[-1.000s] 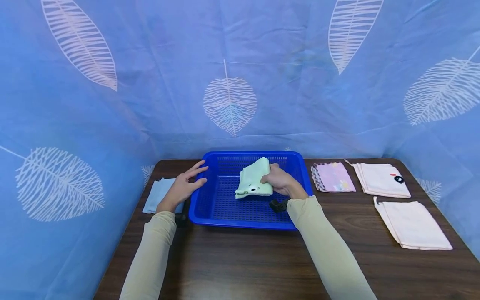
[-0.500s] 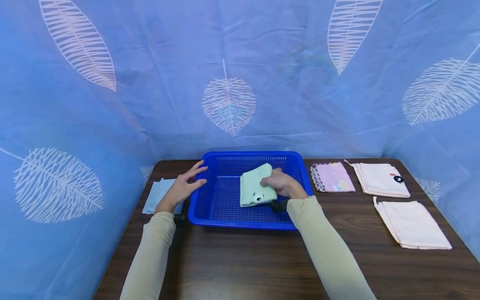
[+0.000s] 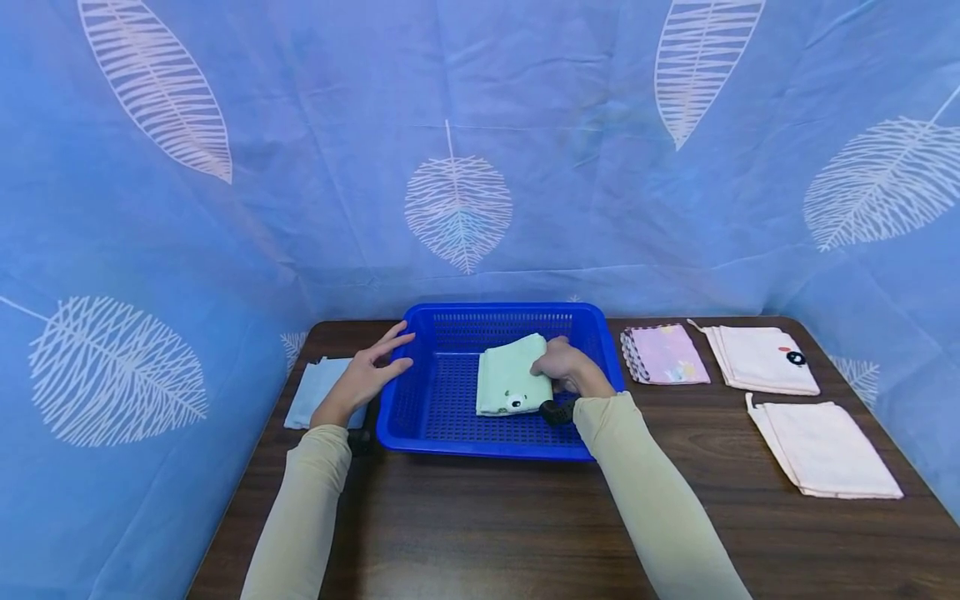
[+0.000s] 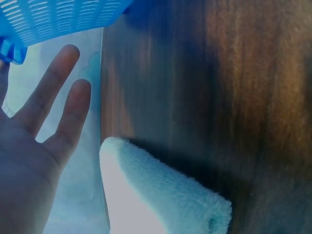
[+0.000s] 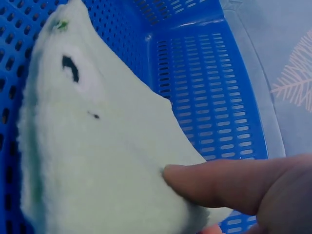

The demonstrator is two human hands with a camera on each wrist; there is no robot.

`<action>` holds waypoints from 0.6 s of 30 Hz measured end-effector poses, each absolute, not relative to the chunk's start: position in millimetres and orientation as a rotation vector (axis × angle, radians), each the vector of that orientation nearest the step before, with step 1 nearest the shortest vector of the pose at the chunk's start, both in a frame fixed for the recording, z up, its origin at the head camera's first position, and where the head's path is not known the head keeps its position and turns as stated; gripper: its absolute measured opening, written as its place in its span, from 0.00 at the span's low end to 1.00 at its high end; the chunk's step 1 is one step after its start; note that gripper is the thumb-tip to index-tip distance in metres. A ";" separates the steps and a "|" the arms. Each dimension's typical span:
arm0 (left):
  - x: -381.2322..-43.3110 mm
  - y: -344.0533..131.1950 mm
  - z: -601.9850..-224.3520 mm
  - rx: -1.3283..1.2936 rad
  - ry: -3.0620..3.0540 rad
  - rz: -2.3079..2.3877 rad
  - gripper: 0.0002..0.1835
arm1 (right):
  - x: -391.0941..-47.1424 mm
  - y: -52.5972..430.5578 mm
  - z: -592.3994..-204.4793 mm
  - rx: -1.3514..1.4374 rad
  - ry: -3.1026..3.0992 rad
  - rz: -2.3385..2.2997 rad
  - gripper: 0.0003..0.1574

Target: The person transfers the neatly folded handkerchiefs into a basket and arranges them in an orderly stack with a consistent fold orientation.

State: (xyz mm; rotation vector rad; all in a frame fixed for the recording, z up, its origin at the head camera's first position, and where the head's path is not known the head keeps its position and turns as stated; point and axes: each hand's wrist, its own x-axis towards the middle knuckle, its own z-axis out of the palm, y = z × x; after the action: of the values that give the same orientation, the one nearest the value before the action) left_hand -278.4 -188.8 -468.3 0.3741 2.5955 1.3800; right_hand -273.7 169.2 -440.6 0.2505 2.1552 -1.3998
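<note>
A folded light green towel (image 3: 512, 379) with an embroidered animal face lies low inside the blue plastic basket (image 3: 489, 449). My right hand (image 3: 564, 365) pinches its right edge, thumb on top; the right wrist view shows the thumb pressing the plush towel (image 5: 112, 141), while most other fingers are hidden beneath. My left hand (image 3: 365, 377) is at the basket's left rim with fingers spread; in the left wrist view two fingers of that hand (image 4: 34, 141) extend straight below the basket's slotted side (image 4: 68, 19). Whether they touch the rim is unclear.
A folded light blue towel (image 3: 315, 392) lies left of the basket, partly behind the left forearm. To the right are a pink-purple cloth (image 3: 670, 354) and two folded pale pink towels (image 3: 757, 358) with hanging loops. All rest on a dark wooden table (image 3: 480, 525) before a blue curtain.
The green towel has been lowered and laid flatter in the basket, its face edge turning toward the front. My right hand stays on its right edge; the left hand has barely moved.
</note>
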 end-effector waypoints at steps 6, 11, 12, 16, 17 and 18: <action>-278.9 -188.6 -467.2 0.368 2.615 1.369 0.29 | -273.0 168.2 -436.8 0.278 2.117 -1.460 0.63; -277.4 -188.6 -468.7 0.364 2.604 1.363 0.30 | -272.1 169.5 -438.7 0.308 2.153 -1.394 0.67; -277.2 -188.8 -469.4 0.362 2.603 1.359 0.30 | -271.7 169.7 -439.3 0.308 2.159 -1.382 0.67; -276.4 -188.6 -470.3 0.359 2.598 1.366 0.31 | -269.6 170.4 -440.4 0.306 2.183 -1.353 0.61; -276.7 -188.3 -470.3 0.360 2.601 1.365 0.31 | -269.1 170.5 -440.2 0.310 2.191 -1.356 0.58; -277.1 -187.9 -470.1 0.361 2.603 1.365 0.31 | -268.9 170.7 -440.0 0.313 2.201 -1.352 0.51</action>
State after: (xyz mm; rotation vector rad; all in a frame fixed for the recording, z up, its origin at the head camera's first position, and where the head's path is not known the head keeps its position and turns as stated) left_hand -277.1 -187.9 -470.1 0.3609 2.6030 1.3651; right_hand -268.9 170.7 -440.0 0.3133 2.2010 -1.3517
